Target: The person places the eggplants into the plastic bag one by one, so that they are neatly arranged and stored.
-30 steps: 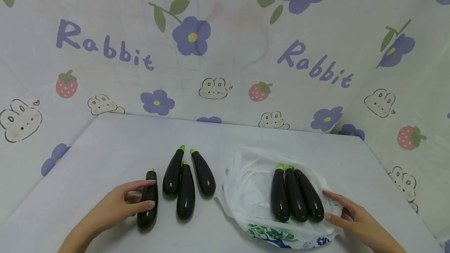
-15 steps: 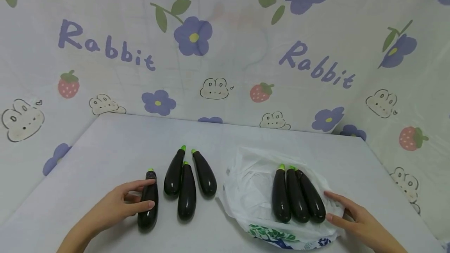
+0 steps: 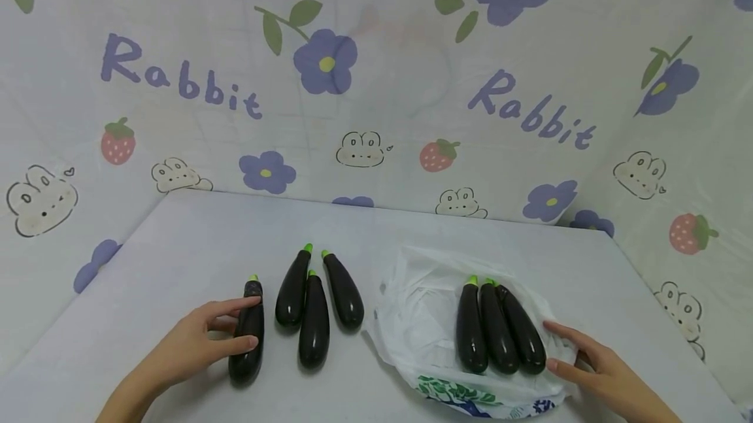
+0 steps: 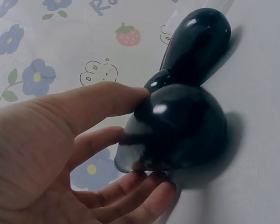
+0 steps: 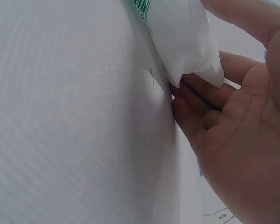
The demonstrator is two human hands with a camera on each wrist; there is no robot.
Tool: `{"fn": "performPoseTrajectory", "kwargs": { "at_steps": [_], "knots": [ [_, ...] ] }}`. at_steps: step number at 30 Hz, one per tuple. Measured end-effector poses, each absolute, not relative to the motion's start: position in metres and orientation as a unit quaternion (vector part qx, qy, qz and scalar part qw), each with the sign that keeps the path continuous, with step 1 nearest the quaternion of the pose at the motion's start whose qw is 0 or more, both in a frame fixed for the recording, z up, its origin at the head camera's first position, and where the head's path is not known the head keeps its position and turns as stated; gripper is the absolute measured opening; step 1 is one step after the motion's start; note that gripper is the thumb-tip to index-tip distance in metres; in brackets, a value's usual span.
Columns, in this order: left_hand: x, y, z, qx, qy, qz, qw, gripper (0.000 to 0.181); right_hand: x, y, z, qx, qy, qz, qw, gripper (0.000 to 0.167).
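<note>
My left hand (image 3: 197, 339) grips a glossy black eggplant (image 3: 250, 331) with a green stem, fingers on one side and thumb near its thick end. In the left wrist view that eggplant (image 4: 182, 130) fills the space between thumb and fingers. To its right lie three more eggplants (image 3: 314, 325), thick ends towards me. A white plastic bag (image 3: 420, 318) with green and blue print lies spread on the right, three eggplants (image 3: 500, 331) side by side on it. My right hand (image 3: 606, 371) rests at its right edge, fingers loosely bent; a bag corner (image 5: 191, 51) hangs beside them.
Everything lies on a white-covered table (image 3: 235, 227). A white curtain (image 3: 388, 83) printed with flowers, strawberries, rabbits and lettering rises behind the table and along its sides.
The eggplant in my left hand has shifted slightly, its stem end a little farther from me. The whole head view has drifted slightly. My right hand stays at the bag's edge.
</note>
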State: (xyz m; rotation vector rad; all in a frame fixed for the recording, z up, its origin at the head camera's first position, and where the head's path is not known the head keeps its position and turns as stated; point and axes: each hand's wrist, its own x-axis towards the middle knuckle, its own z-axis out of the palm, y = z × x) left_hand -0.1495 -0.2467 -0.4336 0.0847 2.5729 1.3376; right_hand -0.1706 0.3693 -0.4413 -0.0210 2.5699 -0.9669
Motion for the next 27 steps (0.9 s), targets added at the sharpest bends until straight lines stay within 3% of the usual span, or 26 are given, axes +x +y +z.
{"fn": "performPoseTrajectory", "kwargs": {
  "at_steps": [27],
  "knots": [
    [-0.1513, -0.2478, -0.4295, -0.033, 0.837, 0.543, 0.061, 0.073, -0.1728, 0.3688, -0.4421, 0.003, 0.917, -0.346, 0.200, 0.081]
  ]
}}
